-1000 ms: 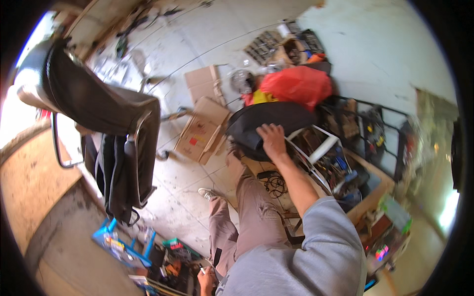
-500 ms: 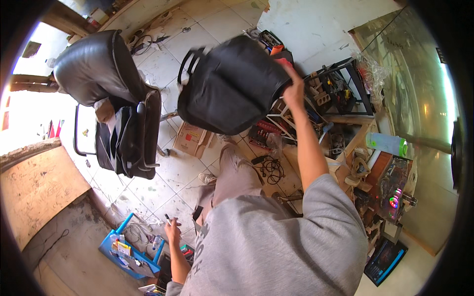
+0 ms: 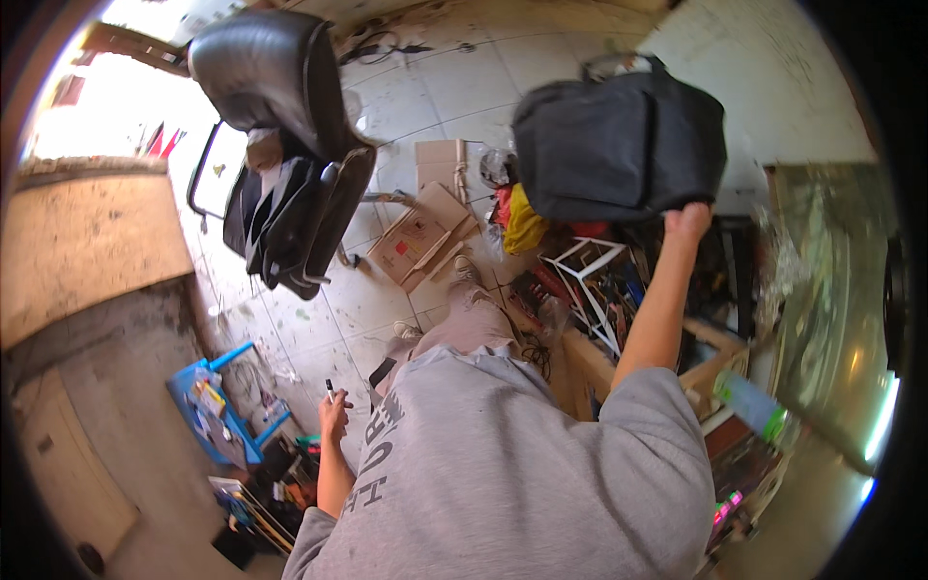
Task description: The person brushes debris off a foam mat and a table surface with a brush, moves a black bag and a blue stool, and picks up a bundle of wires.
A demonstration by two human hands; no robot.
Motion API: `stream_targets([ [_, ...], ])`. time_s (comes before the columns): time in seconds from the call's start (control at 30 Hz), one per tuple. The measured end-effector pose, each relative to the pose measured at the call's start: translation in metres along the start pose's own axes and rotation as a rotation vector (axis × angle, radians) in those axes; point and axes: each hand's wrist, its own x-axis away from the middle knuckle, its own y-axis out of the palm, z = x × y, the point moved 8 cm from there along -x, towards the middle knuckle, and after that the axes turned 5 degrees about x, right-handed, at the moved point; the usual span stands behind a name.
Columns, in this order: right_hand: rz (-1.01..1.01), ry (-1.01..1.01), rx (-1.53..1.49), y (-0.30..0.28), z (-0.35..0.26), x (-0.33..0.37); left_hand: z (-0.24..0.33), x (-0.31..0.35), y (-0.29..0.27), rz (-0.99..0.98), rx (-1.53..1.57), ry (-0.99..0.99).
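Note:
My right hand [image 3: 688,222] grips the lower right edge of a black laptop bag [image 3: 594,150]. The bag is held out in front of me at arm's length, its handles pointing away from me. Behind the bag, at its lower left, a yellow cloth or plastic bag [image 3: 525,220] shows. Low on the left, my left hand [image 3: 333,418] is closed around a slim marker pen [image 3: 330,390] with a dark tip, pointing upward. A cluttered pile of parts and tools with a white metal frame [image 3: 585,268] lies beneath my right forearm.
A black office chair [image 3: 275,77] with dark bags on its seat stands at the left. Flattened cardboard [image 3: 418,237] lies on the tiles beside it. At lower left is a blue upturned stool [image 3: 215,411] holding small items. A glass panel [image 3: 822,290] lines the right side.
My right hand has swung the laptop bag to the right and turned it, so its handles now face away. Yellow material has come into view. My left hand keeps the marker pen.

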Motion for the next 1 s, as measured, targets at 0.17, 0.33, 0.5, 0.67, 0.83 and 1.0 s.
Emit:
stream_targets([
  [0.17,0.333,-0.053,0.122,-0.098,0.014,-0.105,-0.019,0.036,0.018,0.052,0.071,-0.096],
  [0.33,0.514,-0.111,0.993,-0.105,0.024,-0.101,-0.044,0.069,0.012,0.129,0.112,-0.140],
  [0.5,-0.196,-0.387,1.128,0.023,0.130,0.025,-0.051,0.084,0.014,0.211,0.119,-0.088],
  [0.67,-1.175,-0.087,0.990,0.084,0.262,0.267,0.007,0.087,0.017,0.297,0.014,0.148],
  [0.83,-1.876,0.494,0.877,0.100,0.256,0.515,0.012,0.104,-0.007,0.287,0.689,0.152],
  [1.0,-2.138,0.459,0.866,0.124,0.246,0.628,-0.014,0.103,-0.039,0.263,1.049,0.369],
])
